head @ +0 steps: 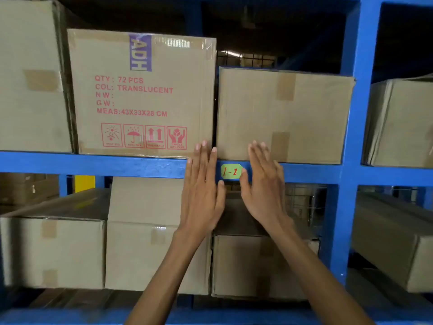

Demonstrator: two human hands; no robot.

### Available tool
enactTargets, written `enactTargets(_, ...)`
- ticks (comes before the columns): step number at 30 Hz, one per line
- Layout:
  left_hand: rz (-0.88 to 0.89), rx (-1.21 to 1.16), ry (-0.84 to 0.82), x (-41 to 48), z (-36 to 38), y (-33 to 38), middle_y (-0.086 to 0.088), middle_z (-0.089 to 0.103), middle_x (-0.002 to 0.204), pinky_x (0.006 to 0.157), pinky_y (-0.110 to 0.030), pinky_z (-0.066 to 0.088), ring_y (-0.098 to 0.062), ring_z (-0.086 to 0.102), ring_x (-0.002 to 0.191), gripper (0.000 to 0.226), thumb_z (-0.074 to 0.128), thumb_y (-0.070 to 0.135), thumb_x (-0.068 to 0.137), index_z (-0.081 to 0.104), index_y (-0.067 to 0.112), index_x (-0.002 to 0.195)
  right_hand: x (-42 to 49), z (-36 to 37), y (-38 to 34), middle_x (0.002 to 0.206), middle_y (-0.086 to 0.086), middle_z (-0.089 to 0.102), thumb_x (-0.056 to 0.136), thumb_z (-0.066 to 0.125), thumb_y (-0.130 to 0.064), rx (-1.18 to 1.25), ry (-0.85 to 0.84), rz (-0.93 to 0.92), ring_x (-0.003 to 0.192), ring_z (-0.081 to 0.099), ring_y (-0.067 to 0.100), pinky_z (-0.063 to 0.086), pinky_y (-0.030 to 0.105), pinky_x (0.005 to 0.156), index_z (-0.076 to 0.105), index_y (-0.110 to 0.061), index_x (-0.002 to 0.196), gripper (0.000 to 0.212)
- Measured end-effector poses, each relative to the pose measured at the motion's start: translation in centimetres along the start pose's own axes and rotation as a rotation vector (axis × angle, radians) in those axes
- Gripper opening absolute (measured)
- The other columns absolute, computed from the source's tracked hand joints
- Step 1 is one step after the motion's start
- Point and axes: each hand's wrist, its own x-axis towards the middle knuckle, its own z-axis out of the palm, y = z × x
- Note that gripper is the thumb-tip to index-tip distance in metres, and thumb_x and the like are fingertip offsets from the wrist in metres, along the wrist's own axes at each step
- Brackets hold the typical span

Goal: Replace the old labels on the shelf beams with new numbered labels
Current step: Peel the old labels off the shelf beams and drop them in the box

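Note:
A small green label (pixel 231 171) with "1-2" written in red sits on the front of the blue shelf beam (pixel 93 164). My left hand (pixel 203 184) is flat against the beam just left of the label, fingers spread and pointing up. On the label's other side is my right hand (pixel 263 184), also spread, its thumb touching the label's right edge. Neither hand holds anything. No other label shows on the beam.
Cardboard boxes fill the shelf above the beam, one printed with red text (pixel 140 95), a plain one (pixel 284 116) beside it. More boxes (pixel 150 254) stand on the level below. A blue upright post (pixel 353 137) rises to the right.

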Motion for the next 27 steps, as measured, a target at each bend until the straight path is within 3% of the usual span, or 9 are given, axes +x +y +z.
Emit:
enactTargets(4, -0.042, 0.033, -0.053, -0.8, 1.5, -1.3, -0.014, 0.005, 0.174, 0.131, -0.048, 0.007, -0.026, -0.002, 0.161, 0.075, 0.050, 0.012, 0.097, 0.016, 0.005, 0.163, 0.0, 1.4, -0.3, 0.156, 0.008, 0.048, 0.099, 0.056, -0.023, -0.065, 0.040, 0.035, 0.140, 0.047, 0.028, 0.042, 0.048, 0.108, 0.047, -0.009, 0.150, 0.053)
enactTargets(7, -0.030, 0.064, -0.070, -1.4, 2.6, -2.0, -0.016, 0.004, 0.173, 0.131, -0.046, 0.005, -0.028, -0.003, 0.161, 0.076, 0.046, 0.015, 0.095, 0.015, 0.004, 0.163, -0.1, 2.4, 0.1, 0.147, 0.007, 0.057, 0.097, 0.059, -0.023, -0.121, 0.083, 0.036, 0.129, 0.054, 0.029, 0.045, 0.046, 0.099, 0.057, -0.009, 0.142, 0.047)
enactTargets(18, -0.061, 0.077, -0.057, -2.0, 5.1, -3.5, -0.016, 0.000, 0.174, 0.131, -0.049, 0.009, -0.027, -0.004, 0.161, 0.085, 0.050, 0.012, 0.091, 0.008, 0.005, 0.164, -0.3, 4.4, 0.6, 0.125, 0.003, 0.071, 0.093, 0.069, -0.021, -0.114, 0.236, 0.019, 0.114, 0.061, 0.027, 0.046, 0.042, 0.090, 0.075, -0.012, 0.118, 0.028)
enactTargets(27, -0.037, 0.124, -0.043, -2.4, 6.0, -4.6, -0.014, 0.000, 0.174, 0.131, -0.046, 0.007, -0.027, -0.003, 0.161, 0.090, 0.051, 0.010, 0.087, 0.006, 0.008, 0.164, 0.5, 5.2, 1.0, 0.110, 0.004, 0.077, 0.088, 0.077, -0.018, -0.018, 0.321, 0.027, 0.103, 0.065, 0.024, 0.057, 0.043, 0.081, 0.078, -0.009, 0.106, 0.021)
